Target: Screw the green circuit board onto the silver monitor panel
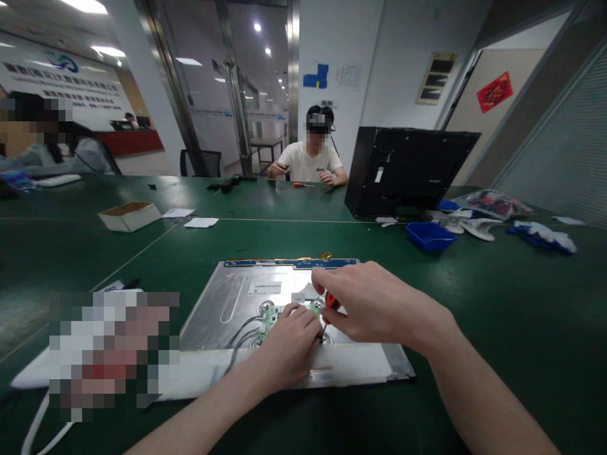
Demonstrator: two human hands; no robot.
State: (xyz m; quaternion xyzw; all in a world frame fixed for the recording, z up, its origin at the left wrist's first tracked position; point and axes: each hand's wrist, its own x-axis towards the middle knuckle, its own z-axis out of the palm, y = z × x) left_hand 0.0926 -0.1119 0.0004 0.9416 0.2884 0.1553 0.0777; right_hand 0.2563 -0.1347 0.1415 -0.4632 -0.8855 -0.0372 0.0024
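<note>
- While the left hand (294, 344) lies over the green circuit board (271, 315), the right hand (374, 303) holds a red-and-black screwdriver (332, 302) just beside it, shaft slanting down toward the board's right end.
- Right grip: fingers closed around the handle, with little gap between thumb and fingers.
- Left grip: fingers bent and close together on the board's near right part; whether they pinch anything cannot be told, as the fingertips are hidden.
- The board sits mid-panel on a silvery metal panel (222, 297), which lies flat on the green table (497, 328), at the near middle.
- Grey cables (244, 335) curve from the board's left end toward the near edge.
- A narrow blue board (265, 263) runs along the panel's far edge; a white strip (360, 366) covers much of the near edge.
- Farther off, to the right, stand a large black monitor (408, 170) and a blue tray (429, 237), with blue-and-white gloves (545, 237) farther right.
- An open box (130, 218) lies to the far left, near some white papers (202, 222).
- Across the table, a person (308, 158) sits behind an orange screwdriver (302, 185).
</note>
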